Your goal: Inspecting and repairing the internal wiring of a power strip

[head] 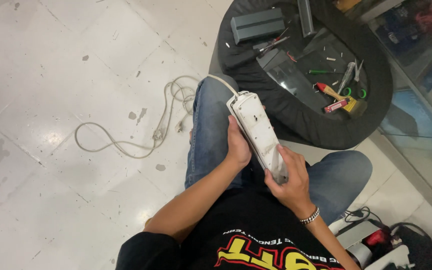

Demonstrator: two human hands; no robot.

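A long white power strip (257, 126) lies across my lap, underside up, its far end pointing away from me. My left hand (237, 144) grips its left edge near the middle. My right hand (292, 181) is wrapped around its near end. Its pale cable (126, 145) runs from the far end and coils over the tiled floor to my left, ending in a plug (179, 127). I sit with my jeans-clad knees apart.
A round black padded seat (306, 127) in front of me carries tools: a dark grey box (257, 24), screwdrivers (332, 91), pliers (348, 75), small screws. A glass cabinet (421, 100) stands at right. More cables and devices (371, 237) lie by my right hip.
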